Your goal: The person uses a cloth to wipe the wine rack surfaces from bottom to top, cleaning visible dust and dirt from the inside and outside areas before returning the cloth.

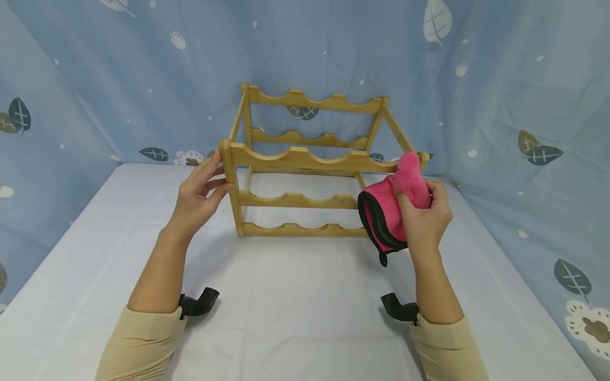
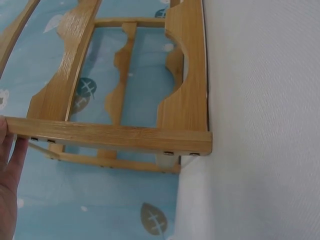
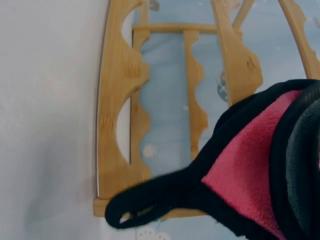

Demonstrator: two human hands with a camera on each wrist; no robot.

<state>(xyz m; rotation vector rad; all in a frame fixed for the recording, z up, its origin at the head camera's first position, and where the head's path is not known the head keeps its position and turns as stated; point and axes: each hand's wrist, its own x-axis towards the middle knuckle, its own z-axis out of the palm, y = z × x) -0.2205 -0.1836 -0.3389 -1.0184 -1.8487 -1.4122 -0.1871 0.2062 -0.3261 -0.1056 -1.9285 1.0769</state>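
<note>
A wooden wine rack [image 1: 295, 200] with scalloped rails stands upright on the white-covered table. My left hand [image 1: 197, 193] holds its front left post, thumb at the front and fingers on the outer side; in the left wrist view the fingers [image 2: 12, 160] touch that post near its top. At the front right corner, my right hand [image 1: 426, 217] grips a folded pink cloth [image 1: 411, 182] with black edging and a hanging loop. The cloth lies against the top rail's right end and hides much of the right post. Close up, the cloth [image 3: 250, 165] covers part of the rack [image 3: 115, 115].
A white cloth [image 1: 295, 307] covers the table. Behind and beside it hangs a blue curtain [image 1: 200, 69] with leaf and flower prints. Each wrist carries a black camera mount [image 1: 200, 302] below the hand.
</note>
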